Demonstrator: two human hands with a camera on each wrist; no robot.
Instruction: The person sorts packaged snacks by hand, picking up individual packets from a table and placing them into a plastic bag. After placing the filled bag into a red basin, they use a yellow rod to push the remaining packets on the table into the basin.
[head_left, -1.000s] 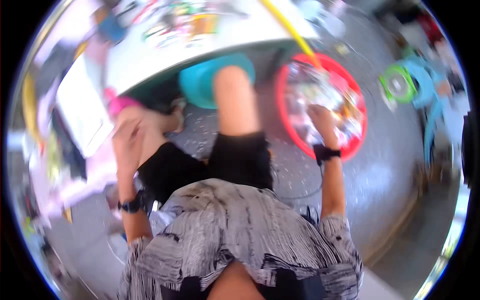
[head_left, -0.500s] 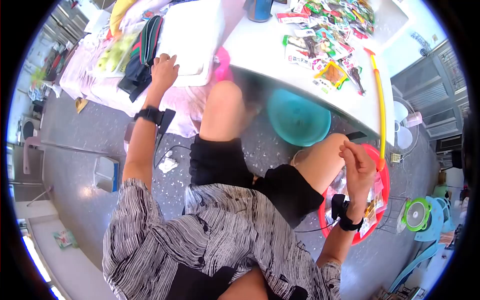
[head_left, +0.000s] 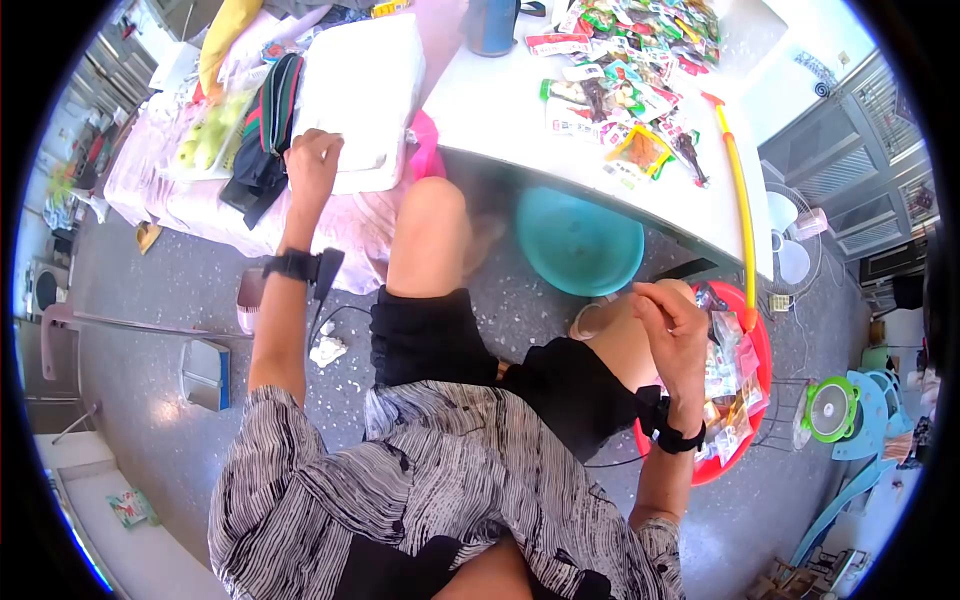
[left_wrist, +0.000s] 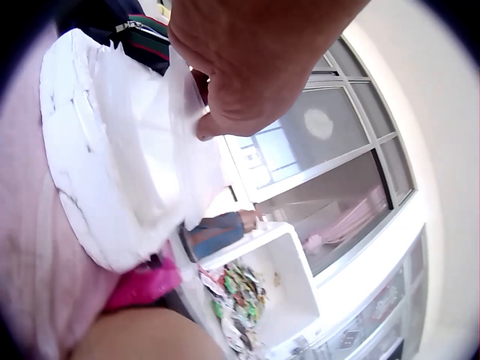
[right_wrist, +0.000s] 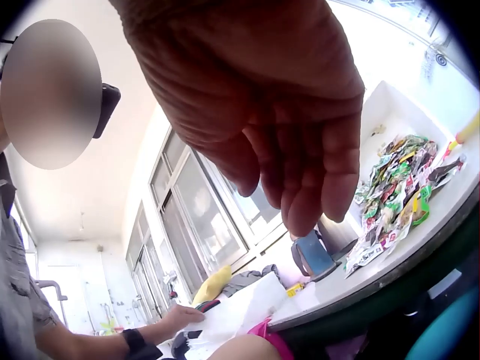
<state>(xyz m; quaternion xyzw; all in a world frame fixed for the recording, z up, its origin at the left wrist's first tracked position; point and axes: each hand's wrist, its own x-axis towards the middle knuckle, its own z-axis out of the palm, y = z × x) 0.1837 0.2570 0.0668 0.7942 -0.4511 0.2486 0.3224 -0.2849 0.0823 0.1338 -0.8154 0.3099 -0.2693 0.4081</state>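
My left hand (head_left: 314,178) is at the left edge of a white foam box (head_left: 365,75), beside a dark bag with striped trim (head_left: 268,125). In the left wrist view, the thumb and fingers of that hand (left_wrist: 244,71) pinch thin translucent plastic (left_wrist: 182,146) that rises off the foam box (left_wrist: 75,157). My right hand (head_left: 678,345) hangs over the right knee, next to a red basin (head_left: 763,350) of packets. Its fingers are loosely bent and hold nothing, as the right wrist view shows of this hand (right_wrist: 262,112).
Many small food packets (head_left: 640,90) lie on the white table (head_left: 490,115), with a blue cup (head_left: 490,28) and a yellow stick (head_left: 738,190) at its edges. A teal basin (head_left: 580,240) stands beneath. Green fruit (head_left: 205,145) is at the left; a green fan (head_left: 832,410) is at the right.
The view has swung toward the left side. My left hand has gone from beside the knee to the foam box, and my right hand has come out of the red basin to above the knee.
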